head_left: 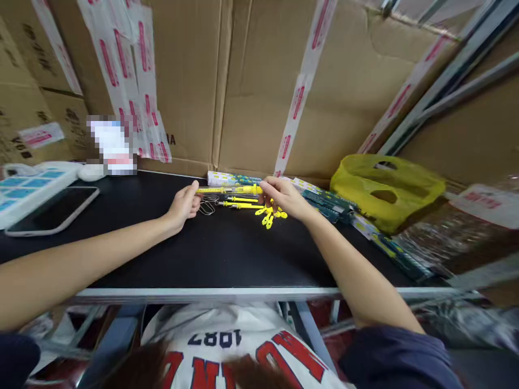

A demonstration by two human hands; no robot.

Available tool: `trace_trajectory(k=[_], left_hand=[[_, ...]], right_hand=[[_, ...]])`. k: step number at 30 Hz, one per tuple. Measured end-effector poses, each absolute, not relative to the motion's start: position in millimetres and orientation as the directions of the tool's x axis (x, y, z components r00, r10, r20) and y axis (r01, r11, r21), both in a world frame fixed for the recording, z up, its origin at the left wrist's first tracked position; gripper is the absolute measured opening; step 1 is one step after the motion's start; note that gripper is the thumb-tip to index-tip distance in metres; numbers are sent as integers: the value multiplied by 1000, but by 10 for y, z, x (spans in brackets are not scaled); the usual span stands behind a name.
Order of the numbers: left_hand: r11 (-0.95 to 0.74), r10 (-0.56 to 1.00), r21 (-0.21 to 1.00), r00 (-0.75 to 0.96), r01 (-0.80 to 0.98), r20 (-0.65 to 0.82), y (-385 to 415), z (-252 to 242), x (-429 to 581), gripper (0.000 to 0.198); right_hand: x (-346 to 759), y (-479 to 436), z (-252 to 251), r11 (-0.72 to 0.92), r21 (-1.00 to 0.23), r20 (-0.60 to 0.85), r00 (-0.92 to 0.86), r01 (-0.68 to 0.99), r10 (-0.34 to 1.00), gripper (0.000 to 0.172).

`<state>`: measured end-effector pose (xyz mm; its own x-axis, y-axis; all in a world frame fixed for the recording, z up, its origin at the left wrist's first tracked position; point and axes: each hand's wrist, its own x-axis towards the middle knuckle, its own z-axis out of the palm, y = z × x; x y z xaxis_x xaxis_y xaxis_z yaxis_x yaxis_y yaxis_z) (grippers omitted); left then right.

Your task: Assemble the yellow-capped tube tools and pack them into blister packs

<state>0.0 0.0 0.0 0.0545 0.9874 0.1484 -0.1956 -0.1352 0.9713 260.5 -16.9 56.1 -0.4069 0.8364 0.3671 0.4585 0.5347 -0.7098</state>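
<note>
Sleeves (pixel 399 356); closed grips (pixel 182 208) (pixel 286 199) on screwdriver (pixel 232 190)

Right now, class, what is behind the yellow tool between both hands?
Behind the yellow tool lies printed packaging, then cardboard. Whatever the right hand covers there cannot be seen.

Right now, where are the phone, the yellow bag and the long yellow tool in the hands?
Phone (pixel 55 211): head view, dark screen.
Yellow bag (pixel 386 180): head view, plastic between its two holes.
Long yellow tool (pixel 230 190): head view, mid-length.
</note>
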Motion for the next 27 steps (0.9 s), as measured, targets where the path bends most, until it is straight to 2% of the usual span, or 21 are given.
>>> trace_trajectory(k=[3,6,9,15,21,24,27], left_hand=[[-131,989,972,49,-193,142,-23,9,4,34],[-127,989,972,52,-197,140,-35,17,3,34],[-127,988,971,62,-203,142,-38,20,-3,34],[-127,988,971,66,-203,143,-30,17,-2,34],[-129,987,970,70,-207,146,-41,35,-5,34],[-129,987,970,72,-206,147,-46,35,-3,34],[-128,987,971,73,-201,145,-43,26,2,34]], right_hand=[[2613,-183,567,511,-750,348,-407,420,845,30],[2611,-197,571,488,-769,322,-410,413,853,27],[2600,-203,570,491,-756,308,-427,432,850,29],[2597,-175,555,501,-713,297,-436,491,850,47],[2602,-204,575,488,-772,315,-421,407,851,30],[2590,-205,565,491,-772,306,-441,404,844,32],[2584,-181,539,494,-743,305,-428,452,851,43]])
